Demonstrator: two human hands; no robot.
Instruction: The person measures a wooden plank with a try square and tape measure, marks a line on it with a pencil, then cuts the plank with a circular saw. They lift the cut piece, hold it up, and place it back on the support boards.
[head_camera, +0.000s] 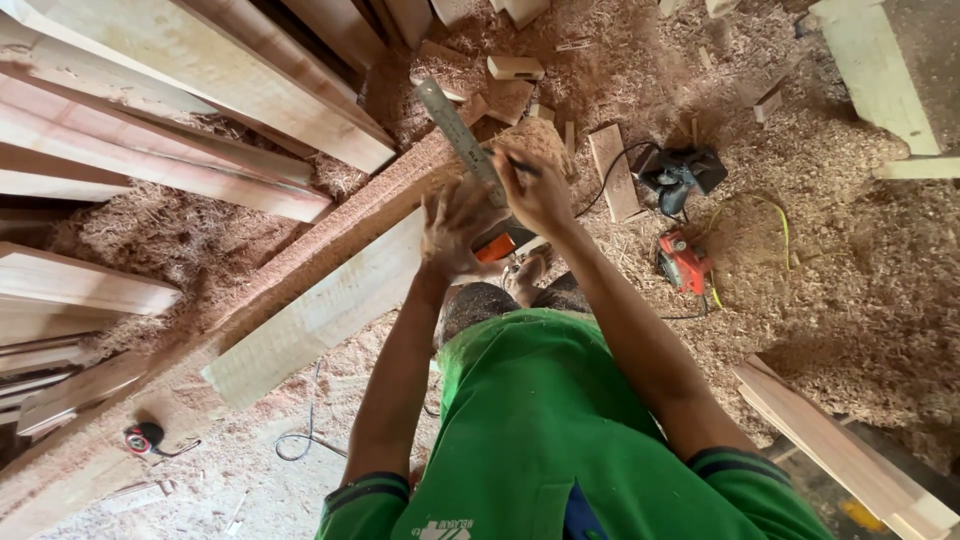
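Note:
A long pale wooden board lies on a sawdust-covered bench and runs toward the lower left. My left hand presses flat on a metal square ruler laid across the board's end. Just right of it, my right hand grips a dark pencil with its tip against the ruler's edge. An orange object shows under my hands, mostly hidden.
Stacked planks fill the upper left. A tape measure lies at lower left. On the sawdust floor sit a dark power tool, a red power tool with a yellow cord, wood offcuts, and boards at lower right.

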